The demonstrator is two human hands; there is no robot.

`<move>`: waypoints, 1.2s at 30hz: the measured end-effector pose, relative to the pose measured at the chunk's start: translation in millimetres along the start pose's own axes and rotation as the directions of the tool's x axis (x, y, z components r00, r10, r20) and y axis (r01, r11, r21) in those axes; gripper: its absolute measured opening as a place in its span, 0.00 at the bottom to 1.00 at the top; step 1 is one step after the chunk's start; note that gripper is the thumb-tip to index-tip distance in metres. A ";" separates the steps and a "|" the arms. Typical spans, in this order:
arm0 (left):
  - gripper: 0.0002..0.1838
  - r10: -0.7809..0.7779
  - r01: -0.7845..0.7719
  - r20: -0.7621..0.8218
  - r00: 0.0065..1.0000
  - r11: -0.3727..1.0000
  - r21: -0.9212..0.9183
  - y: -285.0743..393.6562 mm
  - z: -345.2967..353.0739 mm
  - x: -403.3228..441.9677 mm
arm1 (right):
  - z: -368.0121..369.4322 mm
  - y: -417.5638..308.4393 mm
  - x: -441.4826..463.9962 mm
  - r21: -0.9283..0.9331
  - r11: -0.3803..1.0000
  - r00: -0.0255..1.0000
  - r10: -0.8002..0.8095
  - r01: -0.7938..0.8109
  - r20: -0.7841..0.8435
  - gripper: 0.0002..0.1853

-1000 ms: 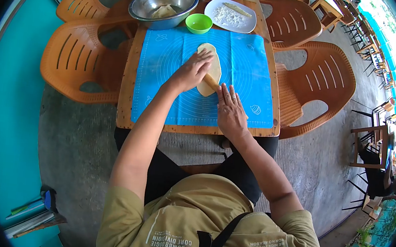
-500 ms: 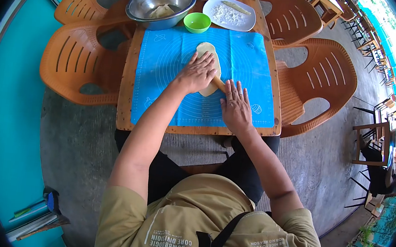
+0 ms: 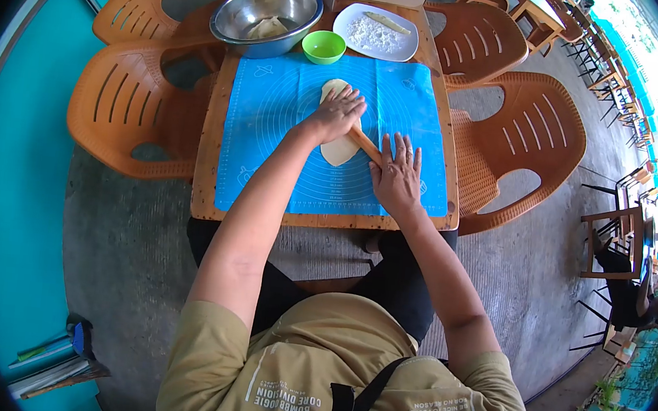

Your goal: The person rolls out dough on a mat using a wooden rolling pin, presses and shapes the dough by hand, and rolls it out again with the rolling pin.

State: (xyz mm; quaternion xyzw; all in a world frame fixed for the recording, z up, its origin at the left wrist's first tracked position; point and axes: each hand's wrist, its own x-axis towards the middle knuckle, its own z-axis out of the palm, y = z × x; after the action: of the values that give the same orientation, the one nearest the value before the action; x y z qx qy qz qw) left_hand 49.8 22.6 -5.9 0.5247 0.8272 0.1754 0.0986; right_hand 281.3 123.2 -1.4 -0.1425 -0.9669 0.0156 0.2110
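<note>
An oblong sheet of flattened dough (image 3: 339, 152) lies on a blue silicone mat (image 3: 268, 176). A wooden rolling pin (image 3: 365, 143) rests slantwise across the dough. My left hand (image 3: 336, 116) lies flat over the pin's far left end, fingers stretched out, hiding that end and part of the dough. At the pin's near right end is my right hand (image 3: 399, 173), its fingers extended and slightly spread, palm down over the handle. Both hands press on the pin without wrapping round it.
Behind the mat stand a steel bowl (image 3: 223, 27) with dough (image 3: 267, 28) inside, a small green bowl (image 3: 323, 47) and a white plate (image 3: 360, 44) with white powder and a pale strip. Orange chairs (image 3: 136, 108) flank the wooden table (image 3: 209, 146). A person (image 3: 629, 302) is far right.
Both hands have moved slightly away from me relative to the mat, with the rolling pin. More of the pin and of the dough's near end now shows. The view has shifted slightly.
</note>
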 end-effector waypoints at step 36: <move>0.31 0.050 0.006 -0.288 0.956 0.981 0.192 -10.9 -1.9 -41.4 | 21.1 -11.8 48.4 0.190 0.981 0.991 -0.049 0.024 0.126 0.32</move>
State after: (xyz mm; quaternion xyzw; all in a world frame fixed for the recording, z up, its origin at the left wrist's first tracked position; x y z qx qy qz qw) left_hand 57.9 -19.3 -9.3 0.5093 0.8397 0.1720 -0.0770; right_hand 227.3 126.2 0.1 -0.1029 -0.9753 0.1124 0.1601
